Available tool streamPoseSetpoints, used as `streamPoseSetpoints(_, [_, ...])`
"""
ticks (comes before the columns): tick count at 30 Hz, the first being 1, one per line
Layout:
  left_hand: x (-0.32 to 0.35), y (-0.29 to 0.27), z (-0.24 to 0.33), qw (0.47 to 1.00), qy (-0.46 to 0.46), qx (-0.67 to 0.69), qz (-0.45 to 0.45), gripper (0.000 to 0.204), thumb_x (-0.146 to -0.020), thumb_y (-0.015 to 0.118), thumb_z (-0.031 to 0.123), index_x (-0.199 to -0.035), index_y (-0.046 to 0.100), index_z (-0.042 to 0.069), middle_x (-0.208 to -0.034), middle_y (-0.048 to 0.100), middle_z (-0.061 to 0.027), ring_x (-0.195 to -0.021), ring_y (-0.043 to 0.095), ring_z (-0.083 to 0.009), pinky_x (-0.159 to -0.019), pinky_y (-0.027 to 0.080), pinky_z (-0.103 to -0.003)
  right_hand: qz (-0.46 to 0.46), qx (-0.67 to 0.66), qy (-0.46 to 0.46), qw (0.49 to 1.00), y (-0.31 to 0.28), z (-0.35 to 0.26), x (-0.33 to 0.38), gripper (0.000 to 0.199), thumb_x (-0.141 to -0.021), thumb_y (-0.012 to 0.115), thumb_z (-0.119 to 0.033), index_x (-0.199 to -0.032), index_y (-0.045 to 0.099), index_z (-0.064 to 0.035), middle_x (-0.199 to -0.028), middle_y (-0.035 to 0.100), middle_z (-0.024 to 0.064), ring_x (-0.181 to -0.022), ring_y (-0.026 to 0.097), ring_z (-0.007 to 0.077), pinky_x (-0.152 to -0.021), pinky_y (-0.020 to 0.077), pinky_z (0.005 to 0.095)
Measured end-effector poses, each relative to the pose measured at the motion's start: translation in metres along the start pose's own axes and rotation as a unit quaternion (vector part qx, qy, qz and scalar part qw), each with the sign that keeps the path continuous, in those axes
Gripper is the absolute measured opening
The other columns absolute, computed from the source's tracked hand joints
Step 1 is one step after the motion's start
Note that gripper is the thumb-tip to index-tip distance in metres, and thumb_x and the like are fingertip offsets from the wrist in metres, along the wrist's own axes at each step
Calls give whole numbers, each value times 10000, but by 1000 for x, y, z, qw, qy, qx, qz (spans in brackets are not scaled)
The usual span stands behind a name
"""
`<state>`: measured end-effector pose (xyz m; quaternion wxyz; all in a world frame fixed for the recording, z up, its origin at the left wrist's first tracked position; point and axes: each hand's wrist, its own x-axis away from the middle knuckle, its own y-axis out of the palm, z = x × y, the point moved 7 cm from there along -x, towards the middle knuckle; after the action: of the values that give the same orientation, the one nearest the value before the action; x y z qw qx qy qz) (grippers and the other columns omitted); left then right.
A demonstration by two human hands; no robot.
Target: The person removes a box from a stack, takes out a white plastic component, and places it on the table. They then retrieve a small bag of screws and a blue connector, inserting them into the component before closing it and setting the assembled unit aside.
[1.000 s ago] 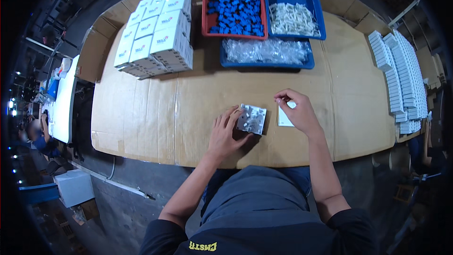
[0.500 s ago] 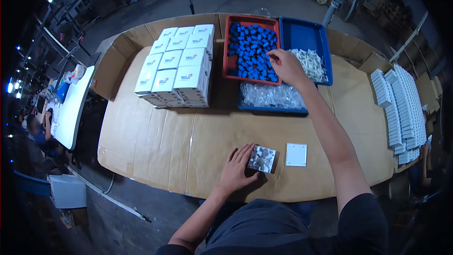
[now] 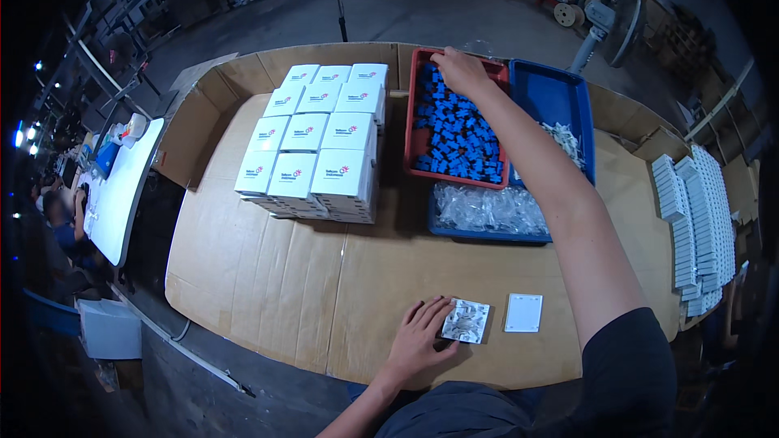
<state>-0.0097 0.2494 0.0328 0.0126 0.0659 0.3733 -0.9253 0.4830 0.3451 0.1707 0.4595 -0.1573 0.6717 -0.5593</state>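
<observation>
A small square white box [image 3: 465, 322], its top open and something grey and shiny inside, lies near the front edge of the cardboard-covered table. My left hand [image 3: 419, 341] rests against its left side, fingers stretched out and thumb apart by the lower corner. To its right lies a flat white square cover [image 3: 523, 313]. My right hand [image 3: 461, 71] reaches out over the far edge of a red tray [image 3: 417, 146] full of small blue parts [image 3: 458, 126]. Its fingers are bent together near the rim; what they hold, if anything, is hidden.
Stacked white boxes [image 3: 299, 131] stand left of the red tray. A blue tray [image 3: 552, 85] with small white parts [image 3: 561, 139] sits to its right; clear plastic bags [image 3: 487, 208] fill another tray in front. White pieces [image 3: 703, 223] are stacked at the right edge. Cardboard walls [image 3: 268, 73] border the table.
My right hand has moved away from me and left, from the red tray's right side to its far rim. My left hand stays by the open box. The whole view has shifted.
</observation>
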Motion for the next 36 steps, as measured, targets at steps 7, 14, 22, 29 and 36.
streamPoseSetpoints(7, [0,-3,1,1000,-10,12,-6,748,-857,754,397,-1485,511,70,-1554,505,-106,-1468,443,-262,-1240,281,-474,-89,27,-60,994,41,12,-29,427,-929,636,-84,-1339,666,-200,-1179,650,164,-1156,654,374,-948,546,509])
streamPoseSetpoints(14, [-2,-4,-2,1000,-17,5,-14,779,-877,736,415,-1522,465,74,-1570,486,-98,-1483,422,-255,-1250,266,-467,-45,-15,-75,996,36,9,-31,311,-875,661,-29,-1170,629,-122,-1101,669,137,-1051,685,390,-873,572,514])
streamPoseSetpoints(22, [-6,-6,4,1000,-9,21,-16,776,-864,745,407,-1500,482,49,-1558,503,-103,-1487,422,-257,-1257,246,-469,137,-71,-88,984,-67,3,44,201,-907,712,-108,-1087,624,-121,-1041,655,69,-896,720,338,-724,596,454])
streamPoseSetpoints(29, [3,-10,16,1000,-17,15,0,818,-832,755,438,-1500,481,55,-1524,524,-138,-1469,440,-270,-1258,242,-484,453,-88,-160,873,-248,-66,195,269,-812,822,48,-977,659,-87,-931,629,85,-714,671,191,-538,523,320])
streamPoseSetpoints(36, [6,6,9,999,22,-34,19,837,-823,786,409,-1523,454,93,-1511,531,-121,-1448,459,-271,-1241,266,-480,483,-145,-126,854,-308,-92,290,287,-810,837,48,-1014,673,-69,-1088,686,142,-829,684,204,-650,576,289])
